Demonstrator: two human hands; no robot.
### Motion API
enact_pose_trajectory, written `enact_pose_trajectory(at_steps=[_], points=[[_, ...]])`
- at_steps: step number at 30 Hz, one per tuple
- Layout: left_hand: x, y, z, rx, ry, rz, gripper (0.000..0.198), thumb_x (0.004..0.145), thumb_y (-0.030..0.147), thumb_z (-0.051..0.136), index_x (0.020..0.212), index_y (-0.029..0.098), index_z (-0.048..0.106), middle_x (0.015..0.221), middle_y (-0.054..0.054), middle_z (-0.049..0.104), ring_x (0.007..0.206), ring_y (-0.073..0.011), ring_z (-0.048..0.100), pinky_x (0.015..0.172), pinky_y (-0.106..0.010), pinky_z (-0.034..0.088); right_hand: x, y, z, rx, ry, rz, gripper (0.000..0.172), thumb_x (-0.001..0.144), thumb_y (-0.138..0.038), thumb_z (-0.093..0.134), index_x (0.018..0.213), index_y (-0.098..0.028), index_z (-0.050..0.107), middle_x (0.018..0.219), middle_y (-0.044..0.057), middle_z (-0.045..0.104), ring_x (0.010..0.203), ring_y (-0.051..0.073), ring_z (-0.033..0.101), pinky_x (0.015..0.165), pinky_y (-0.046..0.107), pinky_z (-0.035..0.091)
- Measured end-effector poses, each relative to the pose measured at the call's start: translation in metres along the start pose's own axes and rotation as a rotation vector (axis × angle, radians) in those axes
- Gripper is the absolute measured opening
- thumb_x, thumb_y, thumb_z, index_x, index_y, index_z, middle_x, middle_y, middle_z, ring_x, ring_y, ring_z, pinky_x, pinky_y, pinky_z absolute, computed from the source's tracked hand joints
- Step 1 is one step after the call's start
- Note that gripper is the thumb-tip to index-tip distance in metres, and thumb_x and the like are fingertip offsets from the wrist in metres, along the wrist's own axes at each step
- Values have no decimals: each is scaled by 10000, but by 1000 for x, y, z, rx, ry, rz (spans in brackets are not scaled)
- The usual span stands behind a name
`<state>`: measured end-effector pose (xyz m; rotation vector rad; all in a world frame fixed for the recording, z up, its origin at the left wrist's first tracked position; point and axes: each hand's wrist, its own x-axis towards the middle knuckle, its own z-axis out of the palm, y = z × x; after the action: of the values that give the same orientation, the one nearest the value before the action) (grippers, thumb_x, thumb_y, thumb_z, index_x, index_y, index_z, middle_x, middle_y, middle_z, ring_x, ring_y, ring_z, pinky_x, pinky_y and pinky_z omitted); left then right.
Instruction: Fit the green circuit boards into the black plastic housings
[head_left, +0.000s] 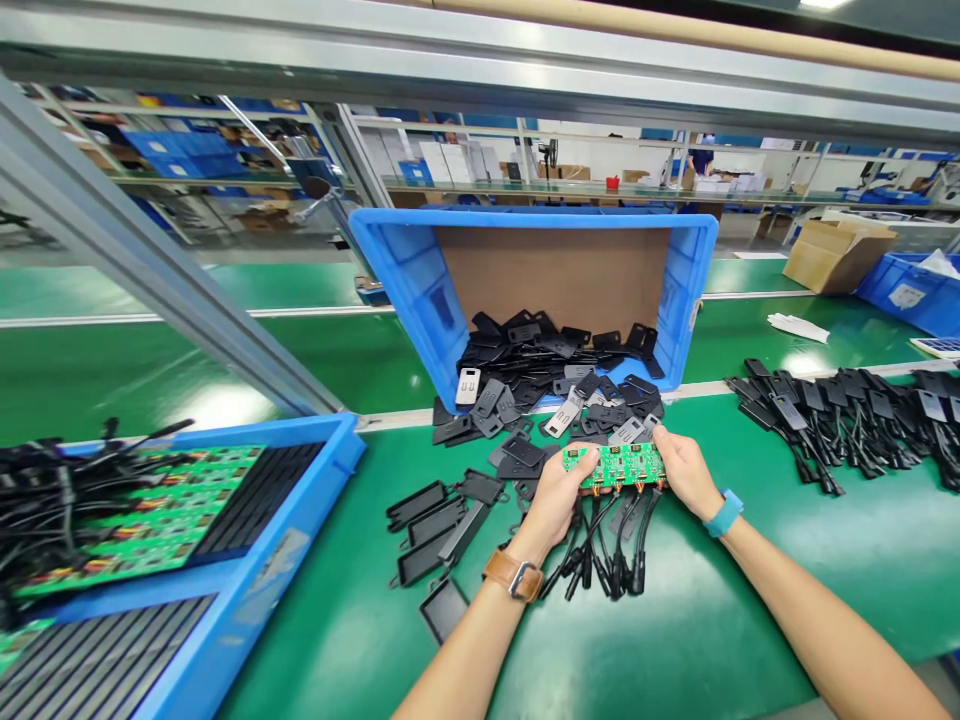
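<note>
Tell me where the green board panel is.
The green board panel sits mid head view, held by left hand and right hand, in front of the tipped blue bin.

Left hand point(553, 497) and right hand point(682, 470) grip ends of green circuit board strip point(615, 464), black cables point(609, 550) dangling. Tipped blue plastic crate point(405, 262) spills flat black plastic housings point(540, 385) onto green desk point(750, 600).

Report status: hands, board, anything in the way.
Left hand and right hand grip green circuit board by its ends. Black cables dangle beneath. Black housings scattered alongside.
</note>
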<state>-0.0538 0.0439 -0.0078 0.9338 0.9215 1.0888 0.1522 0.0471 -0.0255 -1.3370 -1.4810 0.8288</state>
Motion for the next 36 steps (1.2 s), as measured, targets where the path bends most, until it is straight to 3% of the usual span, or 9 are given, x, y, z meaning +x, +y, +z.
enact_pose_trajectory(at_steps=[16,36], points=[[2,-5,-2,-19,-4,14,453,722,509,784,953,135,672,809,-58,686,675,-178,640,605,-306,564,0,10,-2,-171,42,-132,515,992,-549,351,613,-212,259,588,-35,245,571,109,240,552,286,161],[2,-5,0,-33,-7,31,455,767,523,736,964,117,682,798,-70,690,663,-177,632,572,-306,566,1,16,-3,-223,51,-169,496,1005,-503,361,619,-212,250,595,-40,240,569,105,245,556,290,163]])
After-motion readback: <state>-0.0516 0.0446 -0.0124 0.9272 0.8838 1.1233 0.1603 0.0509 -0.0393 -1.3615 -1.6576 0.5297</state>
